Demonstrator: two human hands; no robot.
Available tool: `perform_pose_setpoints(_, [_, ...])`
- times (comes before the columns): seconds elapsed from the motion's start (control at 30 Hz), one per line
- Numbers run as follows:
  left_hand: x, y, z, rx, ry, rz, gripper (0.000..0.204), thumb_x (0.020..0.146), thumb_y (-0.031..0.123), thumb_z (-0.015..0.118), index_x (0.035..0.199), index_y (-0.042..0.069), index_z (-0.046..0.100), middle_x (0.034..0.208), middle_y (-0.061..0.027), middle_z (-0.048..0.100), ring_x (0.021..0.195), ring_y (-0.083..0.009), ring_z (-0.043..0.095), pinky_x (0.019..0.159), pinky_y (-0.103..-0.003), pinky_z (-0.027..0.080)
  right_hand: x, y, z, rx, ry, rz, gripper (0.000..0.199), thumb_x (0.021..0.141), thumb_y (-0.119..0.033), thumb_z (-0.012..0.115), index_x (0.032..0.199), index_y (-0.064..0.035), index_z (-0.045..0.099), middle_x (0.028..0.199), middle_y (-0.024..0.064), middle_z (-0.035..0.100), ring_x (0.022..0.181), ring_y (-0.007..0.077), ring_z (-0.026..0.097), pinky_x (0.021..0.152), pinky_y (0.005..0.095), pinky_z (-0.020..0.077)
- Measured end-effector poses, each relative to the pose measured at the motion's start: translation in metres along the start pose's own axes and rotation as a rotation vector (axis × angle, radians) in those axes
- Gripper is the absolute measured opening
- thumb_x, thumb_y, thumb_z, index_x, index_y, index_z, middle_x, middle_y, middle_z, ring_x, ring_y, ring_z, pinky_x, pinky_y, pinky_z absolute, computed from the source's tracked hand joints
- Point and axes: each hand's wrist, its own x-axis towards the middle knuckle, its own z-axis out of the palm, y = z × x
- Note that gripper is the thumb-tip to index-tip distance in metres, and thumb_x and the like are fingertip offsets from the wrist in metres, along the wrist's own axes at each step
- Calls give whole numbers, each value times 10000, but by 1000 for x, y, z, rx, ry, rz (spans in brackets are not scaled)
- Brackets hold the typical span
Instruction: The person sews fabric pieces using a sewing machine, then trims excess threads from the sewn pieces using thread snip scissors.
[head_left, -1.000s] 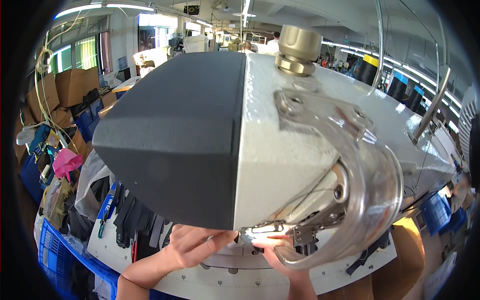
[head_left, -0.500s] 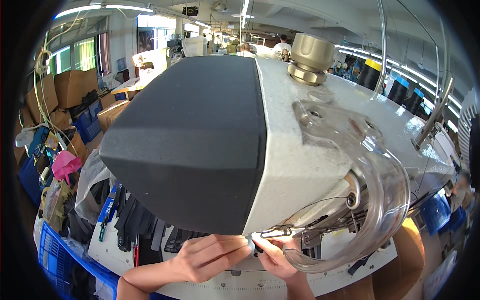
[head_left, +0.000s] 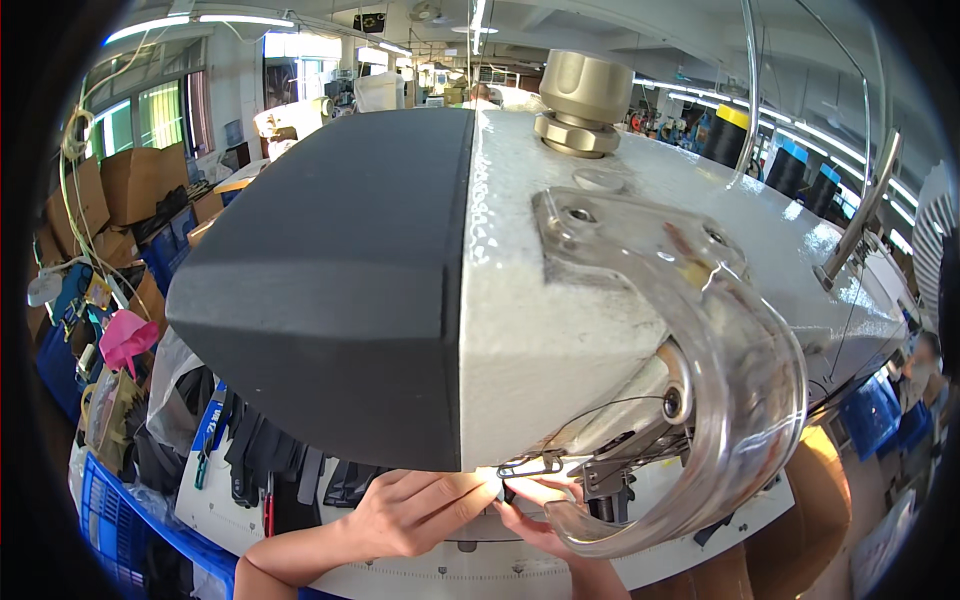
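Black small piece [head_left: 508, 493], long axis unclear, below the boxy grey-and-white sewing-machine head [head_left: 330, 300]: the right hand [head_left: 540, 520] seemingly pinches it; the left hand [head_left: 415, 512], fingertips bunched, lies just beside.

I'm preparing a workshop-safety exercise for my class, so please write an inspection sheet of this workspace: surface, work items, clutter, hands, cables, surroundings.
Surface: pale table, scale marks along its near edge.
Work items: sewing machine with dark end cover and clear curved guard; small dark piece at the fingertips, mostly hidden.
Clutter: dark strips and a slim red item on the table's left; blue basket beside it.
Hands: left hand and right hand, fingers close together below the machine; grip unclear.
Cables: pale cords hanging at left; no plug seen.
Surroundings: cardboard boxes and windows left; black thread cones right.
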Motion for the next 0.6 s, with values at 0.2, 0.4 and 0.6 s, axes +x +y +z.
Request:
perform_pose_setpoints(0.2, [-4,-3,4,-47,-1,-2,407,669,67,723,1072,26,764,963,-66,713,759,-162,686,597,-260,583,-6,2,6,28,54,41,438,746,-99,885,1147,-119,711,1071,32,745,971,199,715,866,333,562])
perform_pose_setpoints(0.4, [0,-1,-1,-27,6,10,402,686,63,734,1086,21,753,969,-70,708,749,-158,682,582,-263,581,-6,12,8,209,-49,84,435,769,-48,850,1169,-99,686,1065,67,741,936,222,722,846,357,572])
perform_pose_setpoints(0.6, [5,-1,-3,5,19,40,405,681,63,730,1084,26,753,969,-64,709,740,-151,677,566,-253,570,-12,8,9,823,-6,816,454,768,6,838,1184,-68,672,1054,95,735,932,236,718,841,349,569])
